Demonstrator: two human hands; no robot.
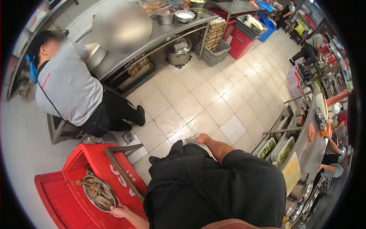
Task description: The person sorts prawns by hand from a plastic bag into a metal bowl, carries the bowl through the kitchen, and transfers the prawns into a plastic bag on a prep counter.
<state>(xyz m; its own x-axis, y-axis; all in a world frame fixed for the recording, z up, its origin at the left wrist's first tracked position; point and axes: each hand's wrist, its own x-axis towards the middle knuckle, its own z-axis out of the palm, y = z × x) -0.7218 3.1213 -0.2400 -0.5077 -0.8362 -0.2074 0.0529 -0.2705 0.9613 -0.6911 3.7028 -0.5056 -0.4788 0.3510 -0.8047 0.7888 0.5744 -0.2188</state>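
Note:
My left hand (119, 210) grips the rim of a round metal bowl (113, 197). The bowl holds greyish-brown pieces (98, 192) that look like shrimp, though I cannot be sure. It is tilted over the opening of a red insulated box (82, 160), close to the box's inner wall. Ahead of my body, my right hand (203, 139) is closed on a whitish, partly see-through plastic bag (189, 140). Most of the bag is hidden behind my dark clothing (213, 187).
A person in a grey shirt (72, 84) sits at the left by a steel table (160, 32). A metal bar (122, 171) crosses near the red box. On the right runs a steel counter (305, 149) with vegetable trays (267, 148) beneath. Tiled floor (190, 91) stretches ahead.

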